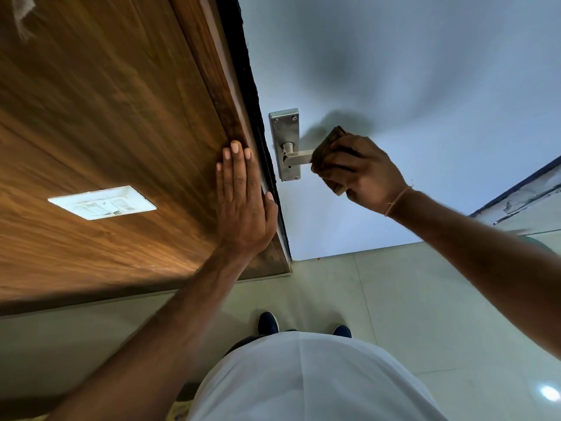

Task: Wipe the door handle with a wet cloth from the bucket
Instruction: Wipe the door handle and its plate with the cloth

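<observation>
A silver lever door handle (299, 156) on a steel backplate (285, 129) is fixed to a white door (394, 86). My right hand (367, 174) grips a dark brown cloth (329, 147) wrapped over the outer end of the lever, hiding that end. My left hand (243, 202) rests flat with straight fingers on the wooden wall panel (106, 117) beside the door frame, left of the handle. No bucket is in view.
A white switch plate (101, 203) sits on the wooden panel to the left. Pale floor tiles (409, 299) lie below, with my dark shoes (268, 323) close to the door. A second frame edge (522, 192) shows at the right.
</observation>
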{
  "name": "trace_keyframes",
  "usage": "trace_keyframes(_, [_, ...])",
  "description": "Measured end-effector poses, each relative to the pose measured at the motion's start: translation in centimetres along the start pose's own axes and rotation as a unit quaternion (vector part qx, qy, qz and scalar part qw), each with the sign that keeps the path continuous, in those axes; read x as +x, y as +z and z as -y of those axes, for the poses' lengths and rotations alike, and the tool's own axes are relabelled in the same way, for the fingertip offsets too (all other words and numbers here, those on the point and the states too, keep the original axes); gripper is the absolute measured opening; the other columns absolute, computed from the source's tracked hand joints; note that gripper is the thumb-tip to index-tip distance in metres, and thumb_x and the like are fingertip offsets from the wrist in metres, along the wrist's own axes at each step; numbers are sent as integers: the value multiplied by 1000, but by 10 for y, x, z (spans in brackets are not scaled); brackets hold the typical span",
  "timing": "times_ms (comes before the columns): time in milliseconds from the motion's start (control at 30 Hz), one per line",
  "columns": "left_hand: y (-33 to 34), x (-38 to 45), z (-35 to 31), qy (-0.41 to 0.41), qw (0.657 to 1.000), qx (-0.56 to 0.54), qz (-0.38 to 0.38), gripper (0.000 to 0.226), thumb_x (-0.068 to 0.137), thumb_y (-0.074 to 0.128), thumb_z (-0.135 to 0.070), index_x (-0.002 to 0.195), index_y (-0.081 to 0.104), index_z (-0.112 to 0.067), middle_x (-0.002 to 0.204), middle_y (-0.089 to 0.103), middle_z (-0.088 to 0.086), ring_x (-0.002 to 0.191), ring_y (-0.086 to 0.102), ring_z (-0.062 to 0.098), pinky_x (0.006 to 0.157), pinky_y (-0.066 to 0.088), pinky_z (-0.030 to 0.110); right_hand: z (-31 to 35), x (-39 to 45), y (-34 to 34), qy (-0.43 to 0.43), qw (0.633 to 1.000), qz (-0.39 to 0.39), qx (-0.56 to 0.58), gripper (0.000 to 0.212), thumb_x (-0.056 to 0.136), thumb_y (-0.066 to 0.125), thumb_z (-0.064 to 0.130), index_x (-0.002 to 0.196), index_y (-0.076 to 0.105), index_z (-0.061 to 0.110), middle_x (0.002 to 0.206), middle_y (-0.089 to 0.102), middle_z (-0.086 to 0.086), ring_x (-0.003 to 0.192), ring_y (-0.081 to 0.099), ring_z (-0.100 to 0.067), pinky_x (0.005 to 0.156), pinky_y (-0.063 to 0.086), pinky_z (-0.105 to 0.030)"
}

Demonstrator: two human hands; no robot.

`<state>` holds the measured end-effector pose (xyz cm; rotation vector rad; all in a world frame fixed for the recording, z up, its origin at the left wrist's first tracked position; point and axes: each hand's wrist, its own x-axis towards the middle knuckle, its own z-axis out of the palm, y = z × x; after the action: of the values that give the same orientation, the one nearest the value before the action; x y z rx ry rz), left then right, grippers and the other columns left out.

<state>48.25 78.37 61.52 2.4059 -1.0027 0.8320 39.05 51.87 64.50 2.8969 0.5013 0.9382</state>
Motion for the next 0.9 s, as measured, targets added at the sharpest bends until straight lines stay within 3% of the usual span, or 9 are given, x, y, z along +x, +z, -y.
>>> trace_keyframes(167, [2,0,-4,-13,1000,-9,6,82,98,58,-20,165,21,8,174,20,31,165,14,43,136,17,57,38,33,6,84,995,-44,36,27,96,62,1,116,77,13,123,72,-15,112,67,-39,93,56,-48])
trace_keyframes(267, [2,0,-3,-12,1000,-10,9,85,97,60,-17,166,18,6,175,18,29,165,14,43,135,16,58,53,47,15,80,996,-17,34,38,93,58,-3,124,73,13,132,70,-16,122,66,-40,103,53,-49])
trace_keyframes(367, [2,0,-3,-9,1000,-12,10,85,98,59,-19,167,15,6,175,17,30,165,14,44,136,16,57,43,42,8,117,992,-3,45,38,93,59,-1,125,71,15,129,71,-10,120,66,-36,101,51,-46])
trace_keyframes(467, [2,0,-5,-12,1000,-9,13,82,101,55,-21,167,15,6,175,17,31,165,14,45,136,15,57,23,20,-1,222,974,-8,51,24,98,66,16,121,73,21,117,75,-1,108,69,-31,92,52,-43])
trace_keyframes(533, [1,0,-6,-15,1000,-10,10,79,102,54,-21,166,17,7,174,17,31,165,15,46,136,15,57,17,4,-9,352,927,-22,131,13,102,66,32,111,72,26,104,80,6,88,75,-26,79,58,-40])
trace_keyframes(633, [1,1,-6,-13,1000,-12,9,77,102,51,-22,166,18,8,174,18,32,165,15,46,136,16,58,26,-15,-6,575,726,-69,370,18,95,78,37,100,71,21,87,82,5,66,78,-19,61,65,-42])
trace_keyframes(733, [0,1,-5,-10,1000,-15,10,77,102,51,-21,165,19,8,174,19,32,164,17,46,136,16,57,48,-32,16,667,579,-125,453,39,78,85,14,115,73,11,104,82,-5,98,80,-24,86,66,-50])
trace_keyframes(833, [-2,1,-5,-8,1000,-21,11,78,101,52,-19,165,19,8,173,20,32,164,17,46,136,15,56,77,-24,39,707,310,-164,614,41,94,64,-7,133,65,4,131,72,-24,122,70,-44,101,58,-61])
trace_keyframes(900, [-3,0,-4,-6,1000,-23,15,78,101,53,-19,165,19,8,174,19,32,164,16,45,136,15,56,93,-12,46,691,163,-148,688,40,101,52,-5,140,59,2,140,64,-30,129,65,-48,107,54,-59])
